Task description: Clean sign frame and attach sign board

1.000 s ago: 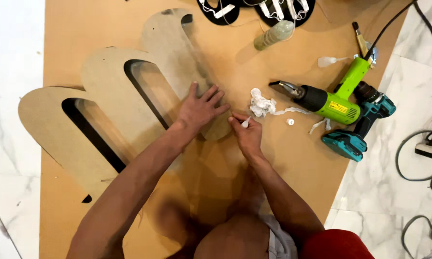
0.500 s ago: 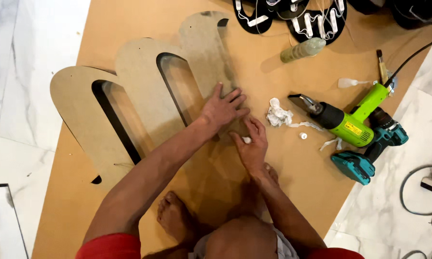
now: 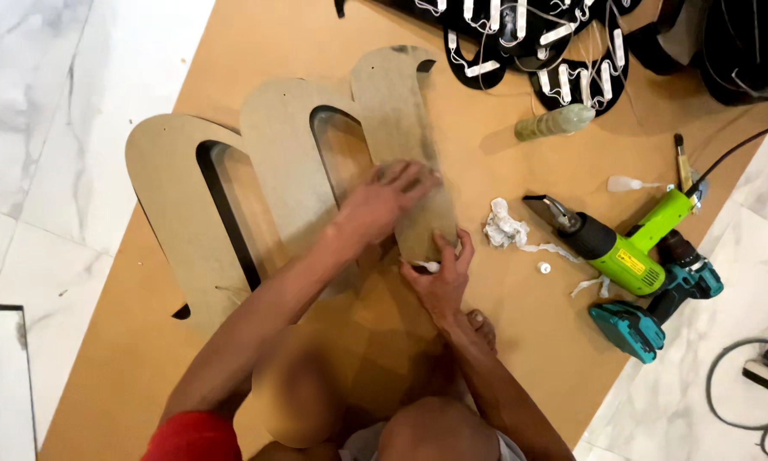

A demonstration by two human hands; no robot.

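Two hands on the cutout board (image 3: 273,171): left hand (image 3: 384,201) has slid up, pressing flat (open); right hand (image 3: 439,273) now pinches a small white piece at its lower edge.

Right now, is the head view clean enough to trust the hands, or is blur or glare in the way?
Head view: left hand smeared by motion blur on the cutout board; right hand sharper at the board's lower edge; even light with soft shadows; mild sheen on the marble floor, no harsh glare; green heat gun crisp.
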